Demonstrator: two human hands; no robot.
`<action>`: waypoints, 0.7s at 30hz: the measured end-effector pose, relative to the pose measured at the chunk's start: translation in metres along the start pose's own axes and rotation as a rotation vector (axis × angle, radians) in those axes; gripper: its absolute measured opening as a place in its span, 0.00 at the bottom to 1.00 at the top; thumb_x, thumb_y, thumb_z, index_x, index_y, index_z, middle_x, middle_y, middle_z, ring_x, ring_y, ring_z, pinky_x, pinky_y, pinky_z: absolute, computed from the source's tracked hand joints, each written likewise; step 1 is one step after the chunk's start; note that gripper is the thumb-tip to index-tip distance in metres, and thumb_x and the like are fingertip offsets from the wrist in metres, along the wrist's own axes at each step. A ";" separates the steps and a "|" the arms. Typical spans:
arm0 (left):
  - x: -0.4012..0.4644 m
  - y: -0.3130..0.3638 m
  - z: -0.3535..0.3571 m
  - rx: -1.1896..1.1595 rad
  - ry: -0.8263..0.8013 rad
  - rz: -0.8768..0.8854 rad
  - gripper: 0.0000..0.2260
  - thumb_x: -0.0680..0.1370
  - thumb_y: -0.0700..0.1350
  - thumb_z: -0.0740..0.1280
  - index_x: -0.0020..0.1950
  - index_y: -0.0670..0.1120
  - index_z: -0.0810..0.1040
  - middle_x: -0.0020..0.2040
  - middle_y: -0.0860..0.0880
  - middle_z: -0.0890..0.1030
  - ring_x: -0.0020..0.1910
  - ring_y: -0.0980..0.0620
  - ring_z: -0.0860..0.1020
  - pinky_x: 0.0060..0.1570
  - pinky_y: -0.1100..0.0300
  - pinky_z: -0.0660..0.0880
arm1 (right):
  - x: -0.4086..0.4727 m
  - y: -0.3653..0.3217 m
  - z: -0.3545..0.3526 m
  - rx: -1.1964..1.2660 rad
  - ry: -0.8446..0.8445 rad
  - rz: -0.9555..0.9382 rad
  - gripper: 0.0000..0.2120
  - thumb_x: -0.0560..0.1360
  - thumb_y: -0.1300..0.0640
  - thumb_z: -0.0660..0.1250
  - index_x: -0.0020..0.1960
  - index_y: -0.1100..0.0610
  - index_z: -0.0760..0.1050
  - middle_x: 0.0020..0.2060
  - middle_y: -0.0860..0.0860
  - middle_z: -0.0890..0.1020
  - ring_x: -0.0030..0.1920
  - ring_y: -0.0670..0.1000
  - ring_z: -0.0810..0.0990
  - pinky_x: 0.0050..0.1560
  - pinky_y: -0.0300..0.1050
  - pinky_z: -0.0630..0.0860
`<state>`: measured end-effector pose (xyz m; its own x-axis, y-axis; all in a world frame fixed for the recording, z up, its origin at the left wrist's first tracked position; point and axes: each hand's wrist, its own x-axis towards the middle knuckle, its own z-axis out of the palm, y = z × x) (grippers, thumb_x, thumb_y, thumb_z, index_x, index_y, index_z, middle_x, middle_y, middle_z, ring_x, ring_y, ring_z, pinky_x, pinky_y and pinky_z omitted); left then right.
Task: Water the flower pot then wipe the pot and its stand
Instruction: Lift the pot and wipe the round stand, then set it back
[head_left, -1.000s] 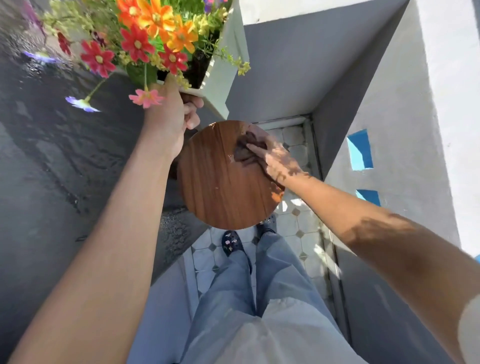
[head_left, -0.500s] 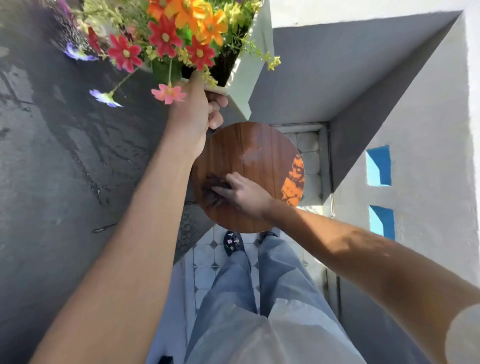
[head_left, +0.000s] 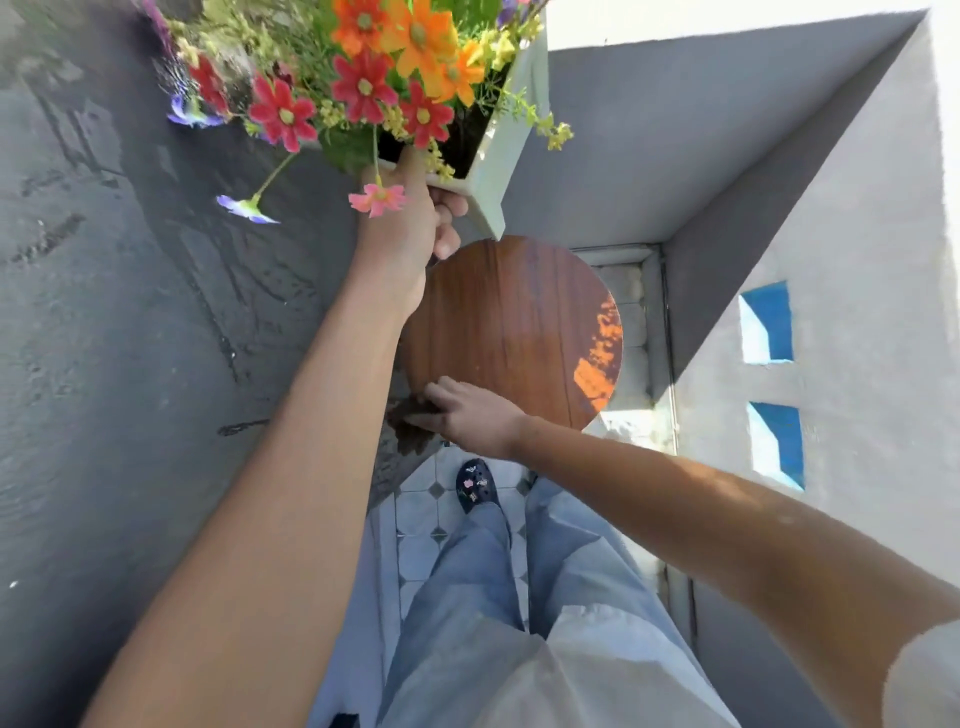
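Left grip (head_left: 410, 228) clamps my square white pot's (head_left: 501, 166) rim; right grip (head_left: 475, 415) presses dark cloth (head_left: 410, 423) at round wooden stand's (head_left: 511, 332) seven o'clock edge.

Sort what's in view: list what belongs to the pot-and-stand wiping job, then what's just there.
Job: flower pot, held up by left hand; round wooden stand; dark cloth under right hand.
Just there: tiled floor, shoe, blue wall openings.

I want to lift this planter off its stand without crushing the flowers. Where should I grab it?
Take the pale square flower pot by its rim at the near wall, from below the blooms, where the left hand grips it: the flat rim gives purchase and the flowers spill above it.
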<state>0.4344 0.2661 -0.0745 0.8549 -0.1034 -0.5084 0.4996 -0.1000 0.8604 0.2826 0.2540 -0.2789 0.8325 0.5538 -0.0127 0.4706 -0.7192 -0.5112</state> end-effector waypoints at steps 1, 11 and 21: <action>-0.002 -0.003 -0.002 0.004 -0.010 -0.002 0.15 0.82 0.40 0.52 0.37 0.43 0.70 0.31 0.44 0.73 0.19 0.57 0.64 0.18 0.64 0.58 | -0.010 0.009 -0.002 -0.033 0.058 0.054 0.21 0.75 0.61 0.67 0.68 0.55 0.74 0.52 0.57 0.73 0.50 0.57 0.72 0.48 0.50 0.74; -0.042 -0.068 -0.012 0.041 0.002 -0.038 0.09 0.82 0.46 0.55 0.52 0.40 0.69 0.32 0.43 0.74 0.18 0.58 0.67 0.18 0.66 0.60 | -0.115 0.106 -0.040 -0.050 0.517 1.133 0.17 0.80 0.51 0.54 0.65 0.49 0.74 0.62 0.55 0.73 0.63 0.57 0.70 0.64 0.49 0.71; -0.113 -0.112 -0.007 0.075 0.040 -0.108 0.13 0.82 0.46 0.57 0.38 0.45 0.66 0.31 0.45 0.73 0.18 0.54 0.66 0.19 0.65 0.60 | -0.158 -0.050 0.015 0.193 0.414 0.959 0.22 0.75 0.66 0.64 0.65 0.52 0.78 0.59 0.56 0.75 0.58 0.58 0.73 0.59 0.51 0.76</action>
<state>0.2825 0.2957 -0.1136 0.8023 -0.0490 -0.5950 0.5785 -0.1820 0.7951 0.1229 0.2090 -0.2638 0.8827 -0.4215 -0.2080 -0.4595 -0.6808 -0.5705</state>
